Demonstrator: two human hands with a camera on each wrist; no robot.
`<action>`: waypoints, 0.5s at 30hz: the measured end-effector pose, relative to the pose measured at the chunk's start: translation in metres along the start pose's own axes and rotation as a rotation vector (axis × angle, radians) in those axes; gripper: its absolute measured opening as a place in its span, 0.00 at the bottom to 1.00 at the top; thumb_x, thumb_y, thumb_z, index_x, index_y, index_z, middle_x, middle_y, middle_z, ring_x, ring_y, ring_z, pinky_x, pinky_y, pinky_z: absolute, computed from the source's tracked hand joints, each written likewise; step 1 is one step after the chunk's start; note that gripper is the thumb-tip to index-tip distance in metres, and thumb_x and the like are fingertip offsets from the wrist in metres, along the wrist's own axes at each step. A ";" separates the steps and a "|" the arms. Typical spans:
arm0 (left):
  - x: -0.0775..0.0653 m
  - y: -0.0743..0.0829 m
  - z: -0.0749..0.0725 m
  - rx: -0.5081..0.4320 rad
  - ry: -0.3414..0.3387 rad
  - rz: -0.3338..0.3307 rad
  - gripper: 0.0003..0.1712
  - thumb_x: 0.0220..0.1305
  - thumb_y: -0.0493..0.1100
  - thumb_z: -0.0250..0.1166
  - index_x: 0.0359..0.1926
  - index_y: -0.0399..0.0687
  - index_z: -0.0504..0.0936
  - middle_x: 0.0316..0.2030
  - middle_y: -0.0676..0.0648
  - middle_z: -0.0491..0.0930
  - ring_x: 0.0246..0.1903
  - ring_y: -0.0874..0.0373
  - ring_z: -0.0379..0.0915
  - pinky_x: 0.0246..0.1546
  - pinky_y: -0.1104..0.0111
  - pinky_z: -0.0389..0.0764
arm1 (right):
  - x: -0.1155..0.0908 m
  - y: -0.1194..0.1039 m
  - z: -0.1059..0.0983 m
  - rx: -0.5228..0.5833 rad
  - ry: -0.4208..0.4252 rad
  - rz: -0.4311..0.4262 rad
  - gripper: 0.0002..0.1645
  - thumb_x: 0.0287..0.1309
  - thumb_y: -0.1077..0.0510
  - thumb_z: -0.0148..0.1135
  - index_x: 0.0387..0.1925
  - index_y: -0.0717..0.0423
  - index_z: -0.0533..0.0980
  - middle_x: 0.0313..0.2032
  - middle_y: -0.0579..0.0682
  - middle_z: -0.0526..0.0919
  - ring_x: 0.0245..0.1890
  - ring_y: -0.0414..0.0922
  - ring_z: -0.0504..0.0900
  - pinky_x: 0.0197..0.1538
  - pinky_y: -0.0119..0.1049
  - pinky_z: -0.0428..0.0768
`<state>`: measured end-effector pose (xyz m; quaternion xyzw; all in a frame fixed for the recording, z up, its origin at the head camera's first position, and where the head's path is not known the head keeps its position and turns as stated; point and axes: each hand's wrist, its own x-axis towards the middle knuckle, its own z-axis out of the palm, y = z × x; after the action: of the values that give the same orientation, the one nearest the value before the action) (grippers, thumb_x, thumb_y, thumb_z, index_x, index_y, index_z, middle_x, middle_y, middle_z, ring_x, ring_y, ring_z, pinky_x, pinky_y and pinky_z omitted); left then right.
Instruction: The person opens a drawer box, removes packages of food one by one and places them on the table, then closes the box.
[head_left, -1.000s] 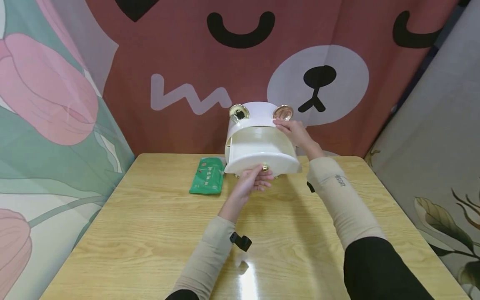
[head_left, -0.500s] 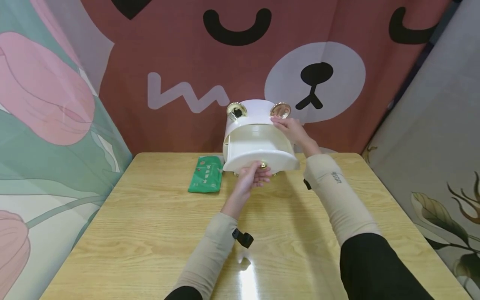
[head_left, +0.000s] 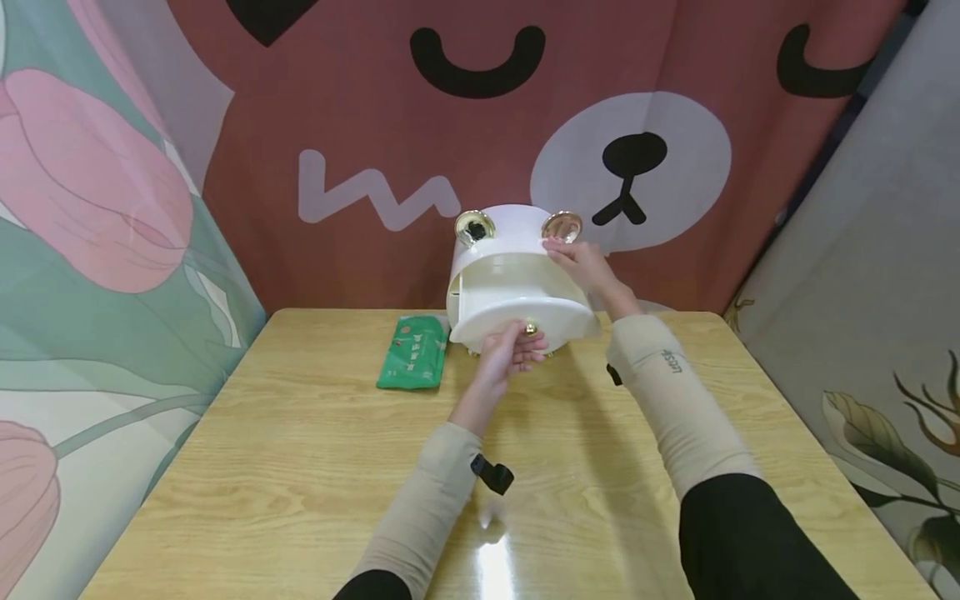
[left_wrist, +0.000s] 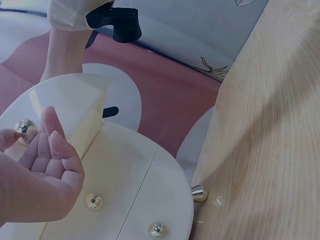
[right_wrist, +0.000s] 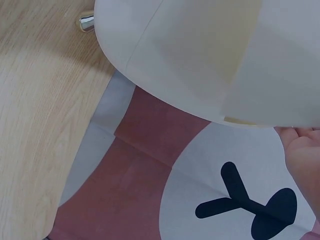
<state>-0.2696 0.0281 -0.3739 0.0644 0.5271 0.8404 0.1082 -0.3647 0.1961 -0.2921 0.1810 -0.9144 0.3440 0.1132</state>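
Top drawer out, one hand on its knob, the other bracing the cabinet

My left hand (head_left: 507,354) pinches the gold knob (head_left: 531,328) of the top drawer (head_left: 525,312), thumb and index finger closed in on it while my other fingers curve loosely off to the side. The drawer stands partly out of the white, round-fronted cabinet (head_left: 513,223) at the far edge of the wooden table (head_left: 300,475). My right hand (head_left: 588,267) is up at the cabinet's upper front edge, just under the gold ear-like disc (head_left: 562,226) on that side. Its fingertips touch the edge, but I can't tell whether they pinch it or merely press.

Below the open drawer, the middle knob (left_wrist: 93,201) and the bottom knob (left_wrist: 157,230) sit on fronts that look closed. A green packet (head_left: 415,352) lies on the table just left of the cabinet.

I judge that the step in hand is sliding the top drawer; which way, this one moment doesn't settle. Either way, the next move calls for a straight, level motion at the knob, with my right hand steadying the body so that it doesn't tip or skid. Let the front go crooked and the drawer could bind.
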 end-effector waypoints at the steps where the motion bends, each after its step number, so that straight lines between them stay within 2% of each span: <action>1: 0.000 0.000 0.000 -0.004 0.004 -0.001 0.19 0.63 0.44 0.51 0.36 0.29 0.78 0.21 0.49 0.81 0.17 0.60 0.75 0.17 0.75 0.69 | 0.000 0.000 0.000 -0.002 0.003 -0.007 0.20 0.64 0.56 0.48 0.54 0.61 0.70 0.57 0.56 0.66 0.60 0.51 0.61 0.61 0.41 0.56; 9: 0.006 0.002 0.001 -0.016 0.032 -0.002 0.15 0.61 0.45 0.53 0.29 0.39 0.80 0.20 0.49 0.81 0.17 0.60 0.75 0.15 0.76 0.69 | -0.003 -0.002 0.000 0.020 0.002 0.007 0.21 0.64 0.55 0.47 0.55 0.61 0.69 0.58 0.55 0.65 0.60 0.50 0.62 0.60 0.40 0.58; 15: 0.010 0.004 0.001 -0.019 0.045 -0.007 0.15 0.62 0.44 0.53 0.30 0.37 0.79 0.20 0.47 0.81 0.16 0.59 0.75 0.15 0.75 0.68 | -0.002 0.000 0.001 0.014 -0.001 0.006 0.21 0.64 0.55 0.47 0.55 0.61 0.69 0.58 0.55 0.65 0.60 0.50 0.62 0.61 0.40 0.57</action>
<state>-0.2794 0.0299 -0.3700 0.0428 0.5214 0.8464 0.0997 -0.3628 0.1954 -0.2935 0.1794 -0.9125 0.3506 0.1103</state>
